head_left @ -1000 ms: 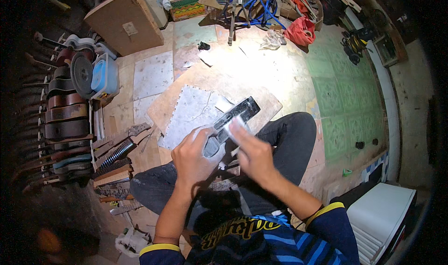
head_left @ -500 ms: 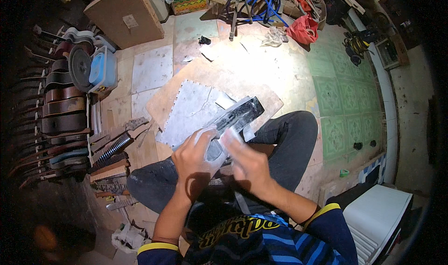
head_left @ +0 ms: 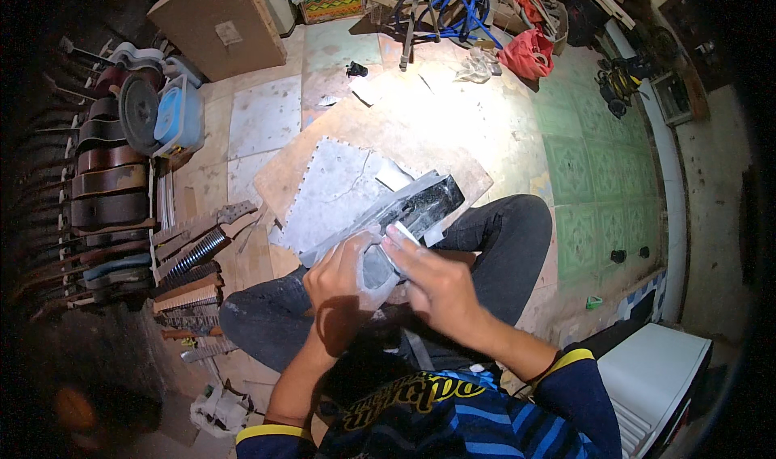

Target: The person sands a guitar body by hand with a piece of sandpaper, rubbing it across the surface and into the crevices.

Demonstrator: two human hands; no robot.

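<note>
My left hand [head_left: 333, 271] is closed round a dusty grey piece [head_left: 377, 270] with a rounded hollow in its face; its exact kind I cannot make out. Pressed against the upper right side of that piece is a thin white pad [head_left: 403, 232], pinched in the fingers of my right hand [head_left: 440, 285]. Just beyond both hands a long black block [head_left: 432, 203], dusted with white powder, lies slantwise. Under it a grey sheet with a row of small notches [head_left: 327, 186] rests on a brown board [head_left: 279, 164] between my legs.
Several guitar bodies [head_left: 109, 186] stand racked at the left, beside a plastic tub with a blue item [head_left: 174, 119]. Files and wooden necks [head_left: 198, 257] lie near my left knee. A red bag [head_left: 527, 52] and blue tubing [head_left: 461, 10] sit far off; a white cabinet [head_left: 655, 370] stands lower right.
My right hand, blurred before, has shifted slightly and now shows the white pad clearly. The grey piece has turned a little, showing more of its hollow. The black block has moved slightly.
</note>
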